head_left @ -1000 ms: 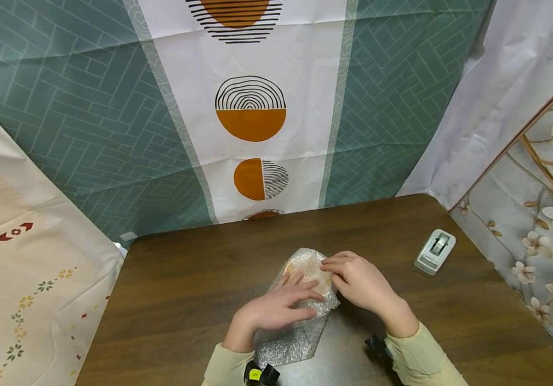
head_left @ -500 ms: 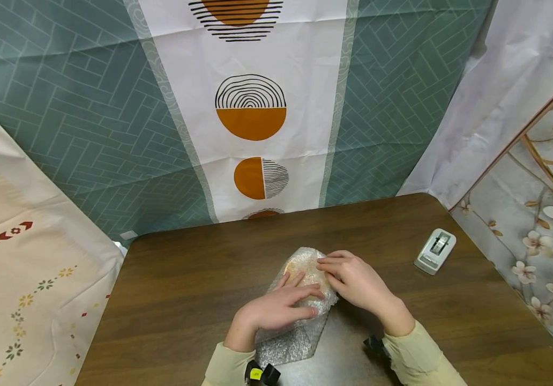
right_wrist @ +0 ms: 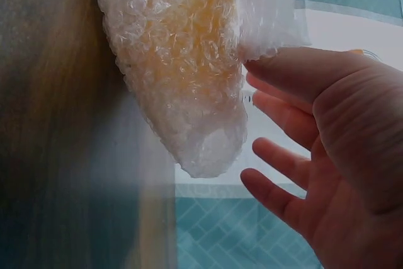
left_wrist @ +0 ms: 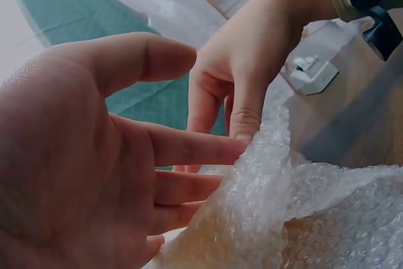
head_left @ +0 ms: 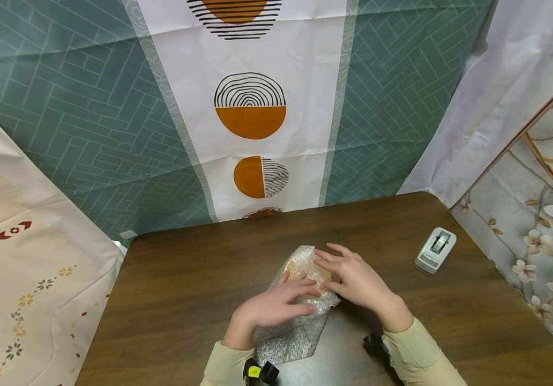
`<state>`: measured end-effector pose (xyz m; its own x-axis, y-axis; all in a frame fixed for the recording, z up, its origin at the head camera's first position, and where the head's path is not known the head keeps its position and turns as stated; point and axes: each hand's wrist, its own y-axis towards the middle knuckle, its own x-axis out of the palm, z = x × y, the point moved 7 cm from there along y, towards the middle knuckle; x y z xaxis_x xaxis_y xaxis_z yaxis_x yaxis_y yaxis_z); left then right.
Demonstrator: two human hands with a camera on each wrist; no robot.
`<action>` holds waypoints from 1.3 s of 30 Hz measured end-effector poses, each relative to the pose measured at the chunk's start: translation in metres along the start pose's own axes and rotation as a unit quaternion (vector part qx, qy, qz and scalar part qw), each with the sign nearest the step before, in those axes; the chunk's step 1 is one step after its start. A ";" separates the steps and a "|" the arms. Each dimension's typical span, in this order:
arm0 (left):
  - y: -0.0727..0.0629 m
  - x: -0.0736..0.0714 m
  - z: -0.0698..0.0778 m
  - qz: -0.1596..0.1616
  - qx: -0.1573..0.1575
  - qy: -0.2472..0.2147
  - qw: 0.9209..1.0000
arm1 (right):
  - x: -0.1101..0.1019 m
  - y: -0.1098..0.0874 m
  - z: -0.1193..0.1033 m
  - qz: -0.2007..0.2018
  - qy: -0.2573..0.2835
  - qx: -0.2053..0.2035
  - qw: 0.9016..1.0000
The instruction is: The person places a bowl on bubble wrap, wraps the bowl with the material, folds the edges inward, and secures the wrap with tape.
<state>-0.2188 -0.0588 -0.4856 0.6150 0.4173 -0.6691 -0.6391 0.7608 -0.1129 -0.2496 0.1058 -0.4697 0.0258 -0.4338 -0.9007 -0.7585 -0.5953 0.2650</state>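
A yellowish thing wrapped in bubble wrap [head_left: 300, 262] lies on the table in the head view; its kind is hidden by the wrap. A flat tail of the bubble wrap spreads toward the person. My left hand [head_left: 276, 306] rests on the near side of the bundle, fingers straight and spread. On the bundle's right side, my right hand [head_left: 356, 281] touches the wrap with fingers apart. In the right wrist view, the right thumb [right_wrist: 296, 70] lies against a raised edge of the wrap, the other fingers stretched out behind. A wrap flap [left_wrist: 261, 181] stands up beside the left fingers in the left wrist view.
A white hand-sized device [head_left: 435, 250], like a tape dispenser, lies on the brown wooden table [head_left: 185, 289] at the right. Patterned cloth [head_left: 267, 53] hangs behind the table and on both sides.
The right hand's fingers have spread apart from their earlier bunched position on the wrap. The left hand stays almost in place on the bundle.
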 end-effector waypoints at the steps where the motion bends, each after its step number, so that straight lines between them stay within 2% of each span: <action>1: 0.000 -0.001 0.000 0.005 0.003 0.000 1.000 | 0.000 0.000 0.000 -0.003 0.001 0.003 1.000; 4: -0.001 -0.006 0.002 0.024 0.019 -0.002 1.000 | 0.001 0.000 0.000 -0.003 0.003 0.004 1.000; 7: -0.001 -0.010 0.004 0.044 0.037 0.002 0.998 | 0.000 0.001 -0.003 0.013 0.002 -0.013 1.000; 10: -0.001 -0.011 0.004 0.048 0.046 0.003 0.998 | 0.000 0.003 -0.007 0.023 0.001 -0.037 0.999; 13: -0.001 -0.012 0.004 0.046 0.051 0.009 0.998 | 0.004 0.002 -0.008 0.008 -0.003 -0.043 0.999; 19: -0.003 -0.014 0.003 0.047 0.059 0.009 0.997 | 0.016 -0.003 -0.004 -0.060 0.010 -0.002 0.998; 24: -0.005 -0.019 -0.001 0.068 0.061 0.018 0.996 | 0.021 -0.005 -0.003 -0.075 0.035 0.039 0.996; 29: -0.010 -0.024 -0.008 0.100 0.032 0.032 0.994 | 0.027 -0.005 -0.006 -0.085 0.022 0.065 0.994; 32: -0.017 -0.029 -0.017 0.142 0.002 0.017 0.990 | 0.030 -0.005 -0.008 -0.092 0.014 0.074 0.993; 34: -0.026 -0.033 -0.025 0.186 -0.025 -0.001 0.982 | 0.030 -0.005 -0.010 -0.091 0.014 0.078 0.993; 36: -0.038 -0.036 -0.036 0.230 -0.065 -0.016 0.971 | 0.030 -0.005 -0.011 -0.089 0.016 0.081 0.993; 39: -0.058 -0.034 -0.054 0.263 -0.126 -0.031 0.956 | 0.029 -0.007 -0.013 -0.089 0.017 0.090 0.992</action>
<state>-0.2277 -0.1441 -0.4959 0.1982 0.7442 -0.6378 -0.9539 0.2962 0.0492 -0.2356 0.0886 -0.4932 0.1900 -0.3567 -0.9147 -0.8436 -0.5359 0.0337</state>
